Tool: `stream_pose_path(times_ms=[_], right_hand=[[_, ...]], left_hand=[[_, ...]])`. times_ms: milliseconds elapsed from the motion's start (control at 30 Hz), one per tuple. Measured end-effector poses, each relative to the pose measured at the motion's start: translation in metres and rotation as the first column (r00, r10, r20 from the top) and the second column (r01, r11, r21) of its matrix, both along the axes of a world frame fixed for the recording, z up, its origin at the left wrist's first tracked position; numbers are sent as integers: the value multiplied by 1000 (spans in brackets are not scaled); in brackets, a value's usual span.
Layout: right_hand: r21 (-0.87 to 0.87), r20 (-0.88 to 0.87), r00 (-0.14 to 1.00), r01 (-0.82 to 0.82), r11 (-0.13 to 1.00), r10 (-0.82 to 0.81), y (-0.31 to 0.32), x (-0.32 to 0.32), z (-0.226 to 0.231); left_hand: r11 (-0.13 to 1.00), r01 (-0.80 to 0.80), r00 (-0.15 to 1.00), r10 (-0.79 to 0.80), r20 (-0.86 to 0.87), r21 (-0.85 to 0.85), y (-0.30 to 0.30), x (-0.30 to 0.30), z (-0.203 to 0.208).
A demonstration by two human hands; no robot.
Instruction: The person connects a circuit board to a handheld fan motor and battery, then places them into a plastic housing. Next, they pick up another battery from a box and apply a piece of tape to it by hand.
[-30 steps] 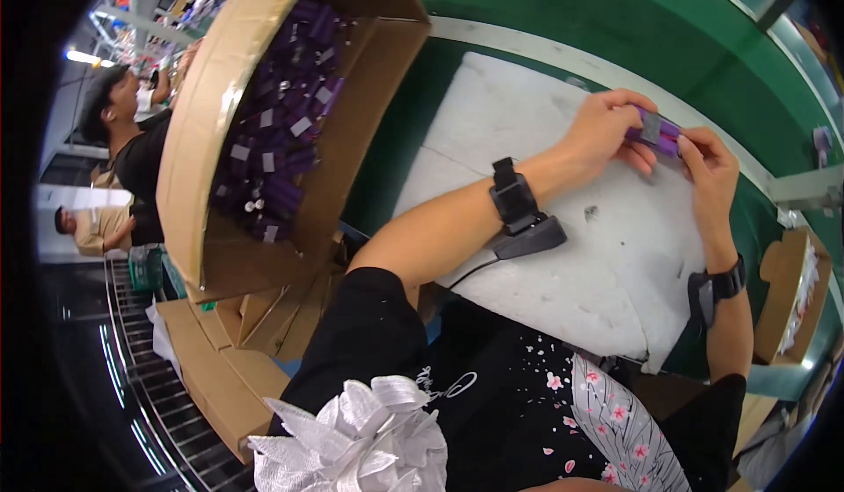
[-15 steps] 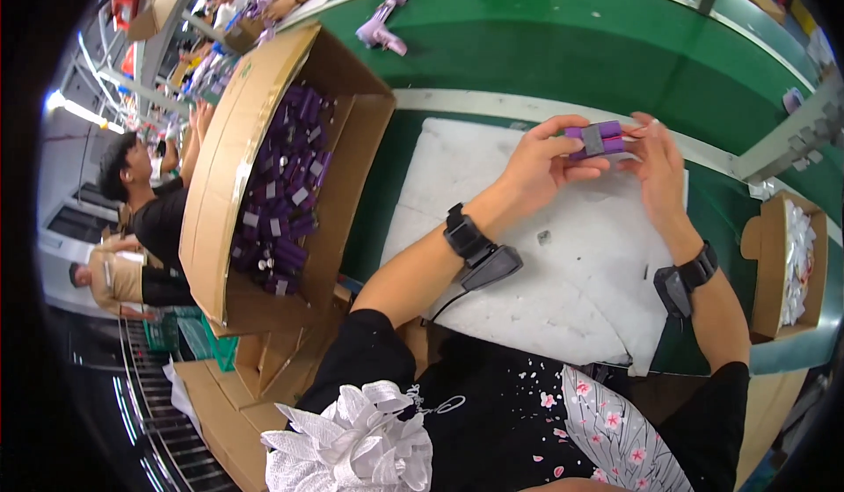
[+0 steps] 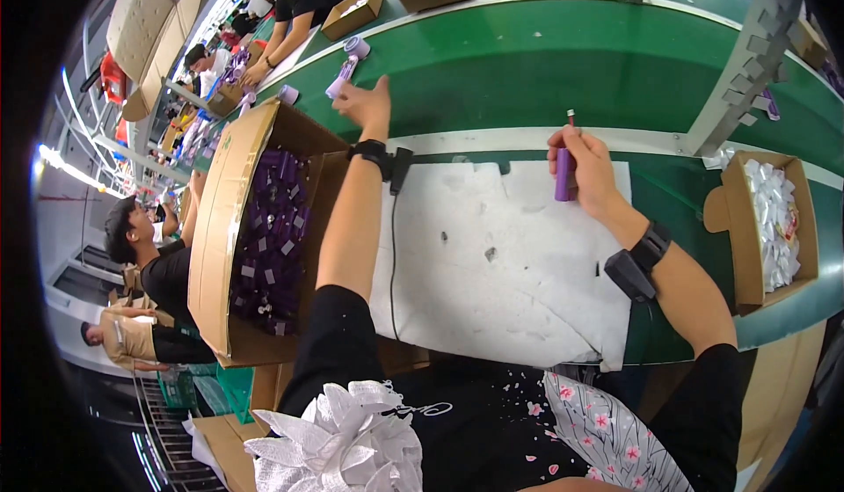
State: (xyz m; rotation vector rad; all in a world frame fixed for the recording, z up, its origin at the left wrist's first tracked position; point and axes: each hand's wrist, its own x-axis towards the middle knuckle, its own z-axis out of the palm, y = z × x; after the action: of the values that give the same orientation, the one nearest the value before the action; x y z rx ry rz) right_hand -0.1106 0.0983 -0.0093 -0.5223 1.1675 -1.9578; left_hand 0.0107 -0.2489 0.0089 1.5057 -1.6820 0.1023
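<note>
My right hand [image 3: 587,168] is closed round a purple battery pack [image 3: 563,177], held upright above the white foam pad. A short reddish lead with a pale connector [image 3: 571,117] sticks up from the top of the fist. Over the green conveyor belt, my left hand [image 3: 366,105] reaches out with thumb and fingers apart. Its fingertips are at the handle of a lilac handheld device [image 3: 343,77] with a round head; whether they touch it is unclear.
A large open cardboard box [image 3: 220,255] full of purple battery packs stands at the left. The foam pad [image 3: 475,298] lies before me. At the right is a small box [image 3: 747,290] of white pieces, near a metal post [image 3: 734,79]. Co-workers sit along the belt.
My left hand has let go of the battery pack and moved left to the lilac device. The right hand now holds the pack alone, upright. The view has shifted.
</note>
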Motion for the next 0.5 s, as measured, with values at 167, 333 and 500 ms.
stream_pose_path(times_ms=[167,333,500], right_hand=[[11,-32,999,-14,1000,14,0,3,-1],[7,-35,999,-38,999,38,2,2,4],[0,-62,996,-58,998,58,9,-1,4]], left_hand=[[901,22,1000,-21,-8,433,-45,14,-13],[908,139,988,-100,-118,395,-53,23,-14],[909,413,910,-415,-25,-47,-2,24,1]])
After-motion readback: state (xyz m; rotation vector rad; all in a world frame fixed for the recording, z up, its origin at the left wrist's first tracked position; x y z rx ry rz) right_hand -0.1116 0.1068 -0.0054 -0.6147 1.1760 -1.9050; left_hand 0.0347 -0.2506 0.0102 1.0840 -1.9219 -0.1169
